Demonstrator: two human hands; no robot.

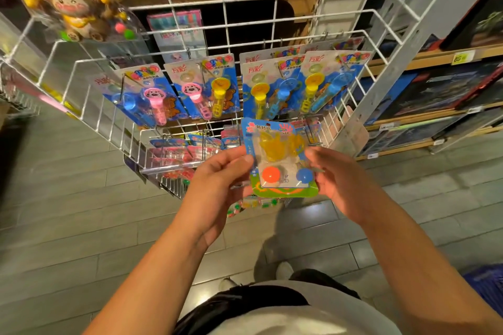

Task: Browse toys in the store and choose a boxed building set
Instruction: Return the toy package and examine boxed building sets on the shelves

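Note:
I hold a blister-card toy pack [280,156] in front of a white wire rack. Under its clear plastic are yellow hand-shaped pieces, an orange ball and a blue ball. My left hand [220,177] pinches the card's left edge between thumb and fingers. My right hand [334,177] grips the right edge, thumb on the front. Dark boxed sets [435,90] lie on wooden shelves at the far right, beyond the reach of both hands.
The white wire rack [245,22] carries several hanging carded bubble-wand toys [206,87] and more packs lower down. A bagged plush lion toy [73,5] hangs at top left. Grey tiled floor [81,226] stretches below; something blue [487,285] sits at the lower right.

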